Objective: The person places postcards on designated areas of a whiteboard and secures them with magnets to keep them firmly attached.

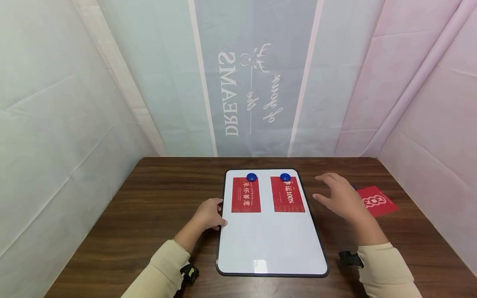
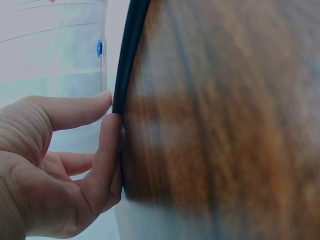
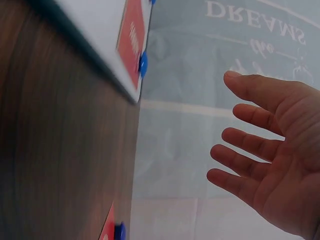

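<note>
A whiteboard with a dark frame lies on the wooden table. Two red cards, the left card and the right card, lie on its far half. A round blue magnet sits on the left card's top edge and another blue magnet on the right card's. My left hand holds the board's left edge, thumb over the rim and fingers against the side. Empty, with fingers spread, my right hand hovers right of the board; its palm and fingers show in the right wrist view.
On the table's right side lies another red card, partly behind my right hand. A blue magnet is beside that card. Fabric walls surround the dark wooden table at the back and both sides.
</note>
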